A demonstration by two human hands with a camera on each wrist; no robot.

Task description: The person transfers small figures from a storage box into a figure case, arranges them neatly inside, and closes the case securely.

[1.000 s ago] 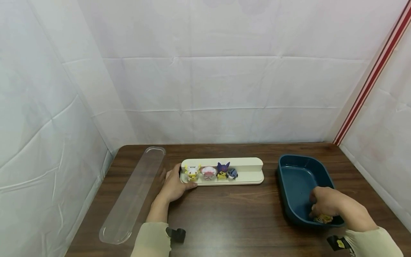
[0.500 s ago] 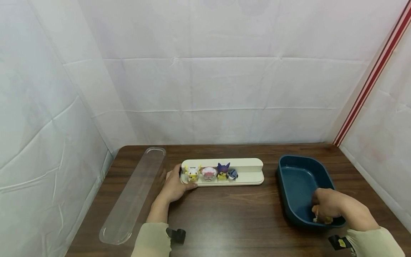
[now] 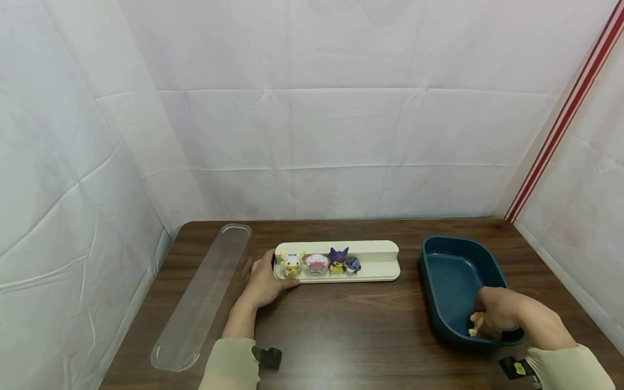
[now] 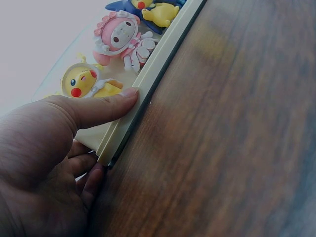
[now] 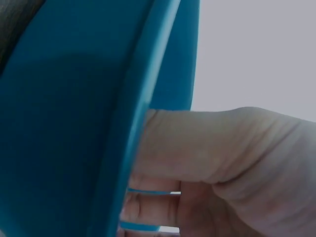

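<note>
The right hand [image 3: 499, 317] is inside the near corner of the blue bin [image 3: 441, 260], its fingers curled around a small orange-and-yellow figure [image 3: 475, 326]; the wrist view shows only curled fingers [image 5: 163, 207] behind the bin wall, so the exact grip on the figure cannot be confirmed. The left hand [image 3: 263, 281] steadies the left end of the cream tray [image 3: 380, 260], thumb [image 4: 106, 106] laid flat on the front rim, remaining fingers tucked under the tray end. The tray sits mid-table and carries a yellow figure [image 4: 86, 84], a pink figure [image 4: 121, 37], a purple figure [image 3: 338, 259] and a small blue figure [image 3: 353, 264] in a row; its right half is bare. A clear lid [image 3: 202, 295] lies along the left edge of the table. Judged step: pick-up of the last figure from the bin. The next move calls for lifting it clear of the bin wall, carrying it leftward, and setting it upright beside the small blue figure.
</note>
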